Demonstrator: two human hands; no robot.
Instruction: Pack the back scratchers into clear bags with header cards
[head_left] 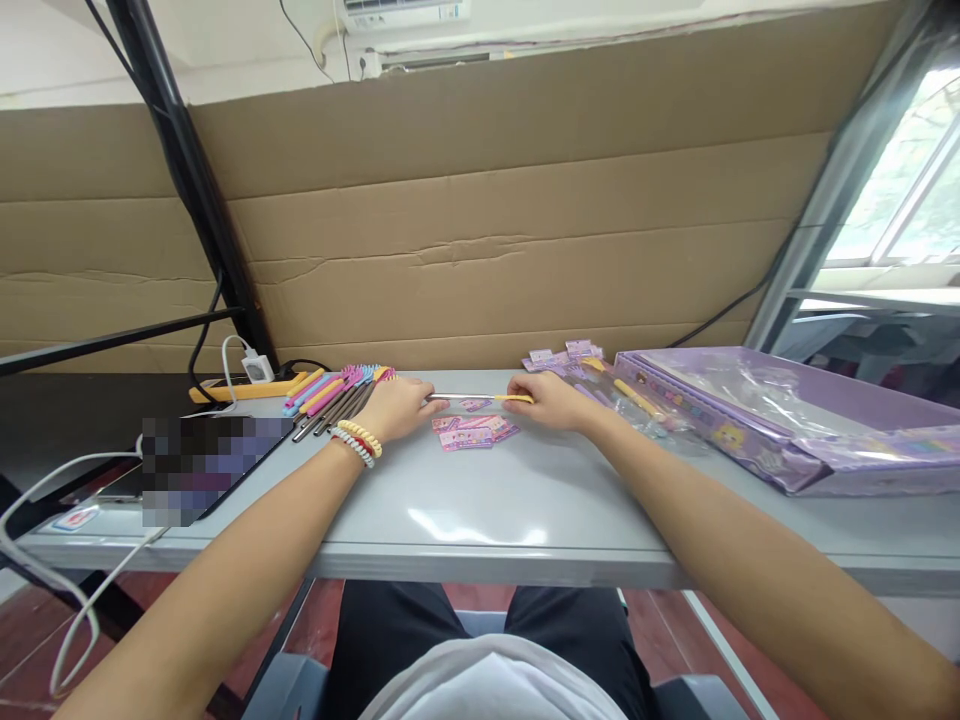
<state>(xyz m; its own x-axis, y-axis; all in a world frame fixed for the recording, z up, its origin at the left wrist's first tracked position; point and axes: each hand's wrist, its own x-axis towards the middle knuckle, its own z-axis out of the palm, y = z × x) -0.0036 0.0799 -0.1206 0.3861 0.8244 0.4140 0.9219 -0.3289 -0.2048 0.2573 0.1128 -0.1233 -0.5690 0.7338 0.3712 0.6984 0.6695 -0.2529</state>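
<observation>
The left hand and right hand, fingers pinched closed, hold a slim pen by its ends, seemingly to steady it.

a white top, dark trousers and bracelets show.

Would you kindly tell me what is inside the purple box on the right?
Crumpled clear plastic is visible inside the purple box; anything tucked under its folds or behind the near side cannot be seen.
</observation>
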